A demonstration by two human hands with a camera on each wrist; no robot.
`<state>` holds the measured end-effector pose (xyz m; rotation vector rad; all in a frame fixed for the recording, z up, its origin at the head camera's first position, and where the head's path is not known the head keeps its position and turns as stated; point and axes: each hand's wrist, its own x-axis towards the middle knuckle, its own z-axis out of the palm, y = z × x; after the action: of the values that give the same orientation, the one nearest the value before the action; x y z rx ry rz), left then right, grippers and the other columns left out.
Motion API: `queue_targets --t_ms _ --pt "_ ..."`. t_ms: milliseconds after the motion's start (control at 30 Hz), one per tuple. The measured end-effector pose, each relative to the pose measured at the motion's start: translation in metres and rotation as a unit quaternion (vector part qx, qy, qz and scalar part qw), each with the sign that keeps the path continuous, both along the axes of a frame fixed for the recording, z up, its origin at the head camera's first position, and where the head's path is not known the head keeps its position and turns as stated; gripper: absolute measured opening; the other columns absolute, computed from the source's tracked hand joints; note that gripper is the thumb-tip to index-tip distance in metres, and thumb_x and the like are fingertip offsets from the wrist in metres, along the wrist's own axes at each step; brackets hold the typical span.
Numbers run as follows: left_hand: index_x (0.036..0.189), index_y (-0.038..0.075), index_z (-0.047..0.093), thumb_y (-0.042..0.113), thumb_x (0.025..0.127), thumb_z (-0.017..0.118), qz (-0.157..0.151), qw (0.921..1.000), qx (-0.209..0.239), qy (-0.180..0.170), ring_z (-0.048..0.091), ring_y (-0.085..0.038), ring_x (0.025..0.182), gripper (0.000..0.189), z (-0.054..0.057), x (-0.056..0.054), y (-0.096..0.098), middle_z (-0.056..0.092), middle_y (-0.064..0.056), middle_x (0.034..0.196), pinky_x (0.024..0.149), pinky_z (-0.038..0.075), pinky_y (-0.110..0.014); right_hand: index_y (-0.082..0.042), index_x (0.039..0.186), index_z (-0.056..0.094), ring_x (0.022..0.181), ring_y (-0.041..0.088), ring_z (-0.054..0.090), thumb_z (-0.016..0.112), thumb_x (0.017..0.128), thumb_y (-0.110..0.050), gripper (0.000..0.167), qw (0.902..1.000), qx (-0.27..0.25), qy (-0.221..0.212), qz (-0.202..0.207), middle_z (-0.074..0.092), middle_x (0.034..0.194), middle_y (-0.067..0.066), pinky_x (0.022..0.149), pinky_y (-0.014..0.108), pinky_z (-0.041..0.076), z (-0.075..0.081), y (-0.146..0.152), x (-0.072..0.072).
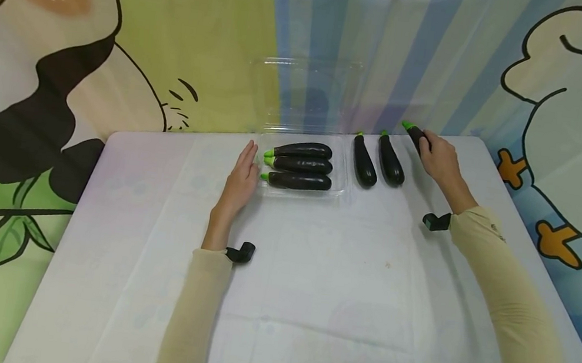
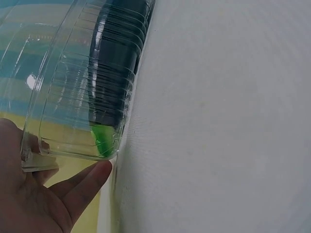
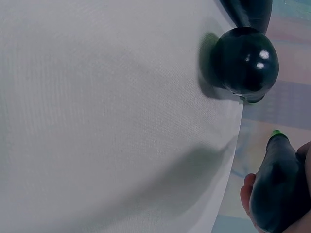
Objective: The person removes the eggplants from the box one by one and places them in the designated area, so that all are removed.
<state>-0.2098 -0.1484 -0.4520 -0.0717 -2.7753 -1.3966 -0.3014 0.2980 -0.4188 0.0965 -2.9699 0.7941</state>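
My right hand (image 1: 439,158) grips a dark eggplant (image 3: 279,189) with a green stem, raised over the far right of the table; its shadow falls on the white cloth. Two more eggplants, a left one (image 1: 364,162) and a right one (image 1: 391,161), lie side by side between that hand and a clear plastic box (image 1: 341,181). Inside the box three eggplants (image 1: 300,165) lie in a row, stems to the left. Along the box's left side rests my left hand (image 1: 240,182), fingers straight. In the left wrist view its fingertips touch the clear wall near a green stem (image 2: 103,141).
The box's clear lid (image 1: 305,94) stands raised at the back, against a printed cloth backdrop (image 1: 221,38). White cloth (image 1: 322,291) covers the table, whose far edge runs just behind the box and eggplants.
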Motion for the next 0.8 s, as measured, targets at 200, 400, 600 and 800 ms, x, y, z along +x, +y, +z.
queue_targets --t_ms 200,400,600,800 --pt "0.155 0.01 0.023 0.021 0.103 0.029 0.0 1.0 -0.001 0.0 0.014 -0.019 0.152 0.053 0.0019 -0.0002 0.0007 0.012 0.005 0.165 0.124 0.017 -0.044 -0.003 0.149 0.036 0.123 0.053 0.045 0.023 0.106 -0.034 0.054 1.0 -0.005 -0.006 0.003 0.044 0.141 0.033 0.098 0.067 0.035 -0.0012 0.0 0.0004" --pt "0.155 0.011 0.022 0.021 0.104 0.028 0.0 1.0 -0.003 -0.003 0.013 -0.018 0.152 0.053 0.0014 -0.0004 0.0001 0.011 0.006 0.165 0.124 0.016 -0.045 -0.006 0.149 0.037 0.122 0.052 0.046 0.025 0.105 -0.036 0.054 1.0 -0.001 -0.001 -0.007 0.046 0.14 0.032 0.096 0.067 0.037 -0.0027 -0.0002 0.0006" --pt "0.155 0.01 0.023 0.021 0.104 0.029 0.004 1.0 0.0 0.0 0.013 -0.017 0.152 0.053 0.0017 0.0 0.0002 0.012 0.008 0.165 0.124 0.017 -0.043 -0.015 0.149 0.04 0.123 0.051 0.047 0.035 0.103 -0.041 0.053 0.9996 0.013 -0.003 -0.025 0.046 0.145 0.026 0.091 0.067 0.04 -0.0002 -0.0012 0.0023" --pt "0.155 0.011 0.023 0.021 0.103 0.029 0.003 1.0 -0.001 0.001 0.014 -0.018 0.152 0.053 0.0014 -0.0004 0.0 0.012 0.005 0.165 0.124 0.017 -0.043 -0.012 0.15 0.038 0.125 0.053 0.042 0.037 0.102 -0.043 0.056 0.9998 0.008 -0.017 -0.011 0.043 0.142 0.033 0.097 0.068 0.037 -0.0043 0.0008 0.0004"
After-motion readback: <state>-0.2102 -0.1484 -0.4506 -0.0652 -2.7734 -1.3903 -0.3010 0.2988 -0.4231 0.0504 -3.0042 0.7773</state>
